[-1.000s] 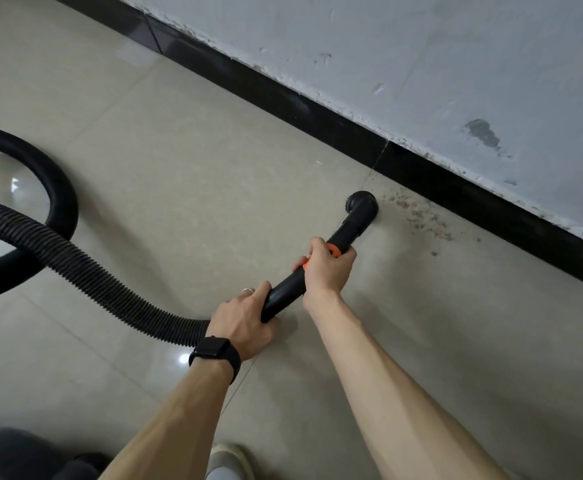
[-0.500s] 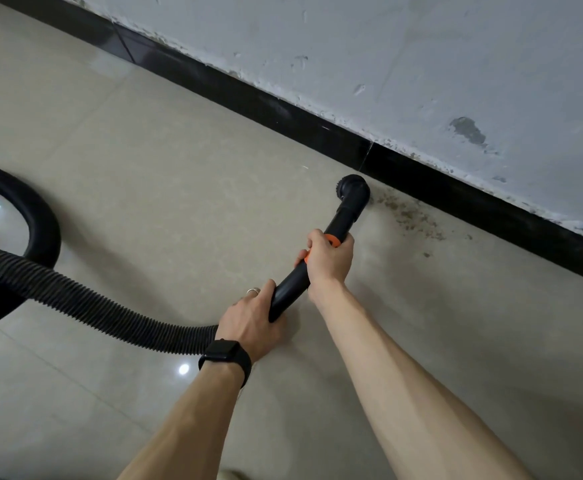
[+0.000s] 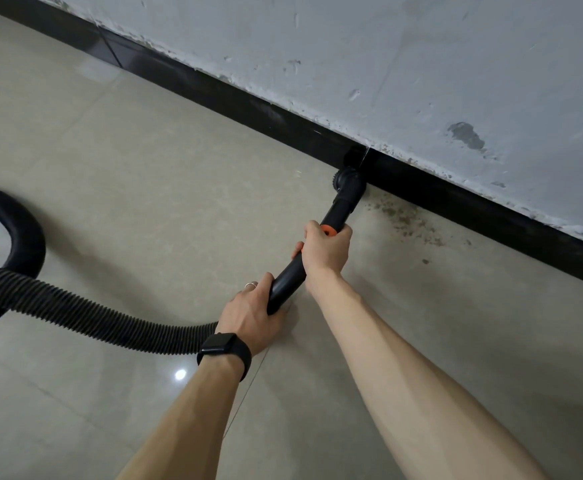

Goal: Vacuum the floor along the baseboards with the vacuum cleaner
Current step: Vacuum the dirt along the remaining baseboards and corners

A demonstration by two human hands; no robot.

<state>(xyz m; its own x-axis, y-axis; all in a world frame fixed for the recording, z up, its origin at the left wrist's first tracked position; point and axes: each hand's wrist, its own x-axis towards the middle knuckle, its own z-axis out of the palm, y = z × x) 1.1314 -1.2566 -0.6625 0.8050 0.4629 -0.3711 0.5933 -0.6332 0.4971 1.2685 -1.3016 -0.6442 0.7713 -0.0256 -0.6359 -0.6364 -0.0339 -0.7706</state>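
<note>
Over the glossy beige tiled floor (image 3: 144, 168), the black ribbed vacuum hose (image 3: 92, 317) is trailed leftward for slack. The rigid black wand (image 3: 288, 278) is gripped by the left hand (image 3: 248, 317) at its rear for steering, and by the right hand (image 3: 324, 251) at its orange collar (image 3: 328, 232). Its round nozzle (image 3: 348, 181) is set against the black baseboard (image 3: 490, 206), beside dark debris (image 3: 407, 223).

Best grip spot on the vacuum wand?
The smooth straight tube, from above: right hand wraps it at the orange collar, left hand at the rear end by the ribbed hose. The tube looks rigid; the nozzle sits against the baseboard.
</note>
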